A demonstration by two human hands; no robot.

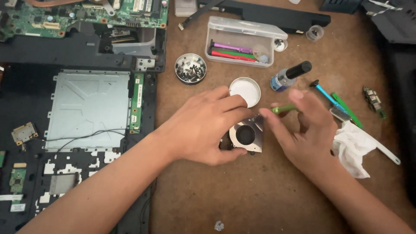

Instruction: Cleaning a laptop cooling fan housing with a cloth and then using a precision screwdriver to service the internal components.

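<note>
We see the left hand (pixel 201 128) closed around the flat silver metal cooling fan with a round black opening (pixel 247 135), pinning it to the brown bench (pixel 260 190). Just right of the fan, the right hand (pixel 303 130) has its grip pinched on a slim green-handled tool (pixel 284 108). Just above the fan lies a round white lid (pixel 245 91); right of it sits crumpled white cloth (pixel 353 147).

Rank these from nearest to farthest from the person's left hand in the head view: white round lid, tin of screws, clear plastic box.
1. white round lid, just above the left hand.
2. tin of screws, farther up.
3. clear plastic box, farthest, up and right.
</note>
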